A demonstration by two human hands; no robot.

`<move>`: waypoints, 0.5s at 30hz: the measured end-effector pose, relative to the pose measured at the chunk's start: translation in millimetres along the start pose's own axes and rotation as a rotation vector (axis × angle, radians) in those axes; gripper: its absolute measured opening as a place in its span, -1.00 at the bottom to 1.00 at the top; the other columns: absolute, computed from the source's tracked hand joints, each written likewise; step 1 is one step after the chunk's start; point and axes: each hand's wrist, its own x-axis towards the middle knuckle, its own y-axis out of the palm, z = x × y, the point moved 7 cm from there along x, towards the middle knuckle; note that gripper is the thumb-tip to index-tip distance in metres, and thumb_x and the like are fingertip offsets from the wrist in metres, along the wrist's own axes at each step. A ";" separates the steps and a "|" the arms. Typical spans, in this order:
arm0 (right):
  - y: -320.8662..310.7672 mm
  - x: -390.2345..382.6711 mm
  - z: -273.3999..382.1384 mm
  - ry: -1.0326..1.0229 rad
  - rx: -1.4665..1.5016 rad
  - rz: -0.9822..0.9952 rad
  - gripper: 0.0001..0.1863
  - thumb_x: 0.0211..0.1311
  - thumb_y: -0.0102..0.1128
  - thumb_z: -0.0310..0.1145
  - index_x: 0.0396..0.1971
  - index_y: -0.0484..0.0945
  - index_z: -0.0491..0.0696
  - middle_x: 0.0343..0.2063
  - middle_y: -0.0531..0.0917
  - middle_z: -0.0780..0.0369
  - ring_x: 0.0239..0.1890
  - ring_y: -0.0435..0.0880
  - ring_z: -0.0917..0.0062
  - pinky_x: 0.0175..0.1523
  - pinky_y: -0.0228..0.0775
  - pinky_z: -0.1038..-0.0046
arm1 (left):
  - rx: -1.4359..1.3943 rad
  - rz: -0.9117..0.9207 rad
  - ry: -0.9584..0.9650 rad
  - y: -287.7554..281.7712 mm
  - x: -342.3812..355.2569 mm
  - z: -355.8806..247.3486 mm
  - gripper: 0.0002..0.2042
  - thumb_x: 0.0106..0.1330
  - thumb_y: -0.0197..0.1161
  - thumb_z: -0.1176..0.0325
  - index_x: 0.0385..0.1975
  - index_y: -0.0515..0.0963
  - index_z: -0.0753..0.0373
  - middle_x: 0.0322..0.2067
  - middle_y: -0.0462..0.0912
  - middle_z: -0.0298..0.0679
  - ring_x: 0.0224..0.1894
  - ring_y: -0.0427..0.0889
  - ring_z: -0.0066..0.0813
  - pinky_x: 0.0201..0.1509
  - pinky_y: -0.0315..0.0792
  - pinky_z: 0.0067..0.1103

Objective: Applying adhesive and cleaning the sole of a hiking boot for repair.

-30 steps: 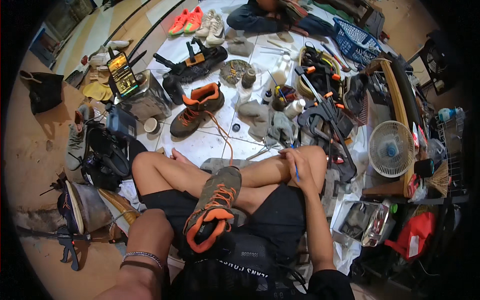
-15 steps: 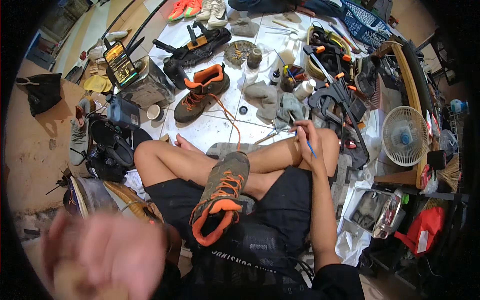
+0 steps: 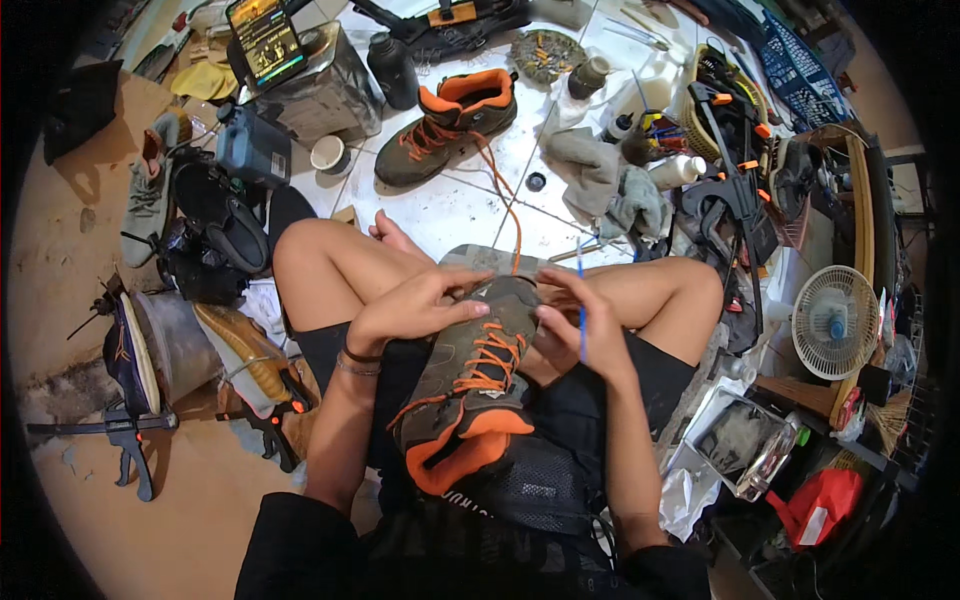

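A dark grey-brown hiking boot point(image 3: 445, 370) with orange laces and lining rests in my lap, its toe pointing away and its opening towards me. My left hand point(image 3: 425, 310) holds the toe end from the left, thumb on top of the upper. My right hand point(image 3: 590, 325) is at the right side of the toe, with a thin blue stick-like tool point(image 3: 582, 290) between its fingers; the tool's tip is not clear. The matching boot point(image 3: 435, 140) stands on the floor ahead. An orange lace point(image 3: 510, 205) runs from it towards the toe of the near boot.
A phone point(image 3: 268, 42) leans on a metal can point(image 3: 325, 85) at the far left, near a blue jug point(image 3: 252, 148). Grey rags point(image 3: 635, 205), bottles and clamps point(image 3: 742, 185) crowd the right. A fan point(image 3: 835, 322) stands beyond. Several shoes lie left.
My left hand has come from the lower left onto the boot's toe. My right hand has moved in beside it, still with the blue tool. The view has shifted.
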 end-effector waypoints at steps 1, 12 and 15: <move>8.9 -0.7 -3.9 0.059 -0.011 0.023 -0.55 0.22 0.33 -0.36 0.10 0.52 -0.11 -0.25 0.71 0.14 -0.21 0.67 0.52 -0.09 0.49 0.46 | 0.055 0.012 0.065 -2.1 1.5 -2.9 -0.51 0.36 0.24 0.28 0.25 0.40 0.32 -0.04 0.63 -0.02 0.04 0.56 -0.43 0.15 0.39 -0.54; 14.5 11.2 -13.6 -0.018 -0.113 0.035 -0.57 0.18 0.38 -0.28 0.02 0.59 -0.14 -0.26 0.71 0.03 -0.27 0.71 0.40 -0.15 0.51 0.45 | -0.011 -0.260 0.097 -11.3 -8.0 -9.3 -0.64 0.30 0.25 0.50 0.11 0.52 0.34 -0.17 0.71 -0.07 -0.12 0.72 -0.36 -0.04 0.56 -0.54; 14.5 10.4 -11.0 0.021 -0.063 0.039 -0.57 0.17 0.39 -0.28 0.01 0.59 -0.16 -0.28 0.71 0.06 -0.27 0.69 0.45 -0.15 0.51 0.46 | 0.065 -0.267 0.129 -12.8 -11.3 -15.8 -0.66 0.30 0.25 0.51 0.09 0.51 0.35 -0.15 0.71 -0.07 -0.10 0.72 -0.34 -0.02 0.57 -0.52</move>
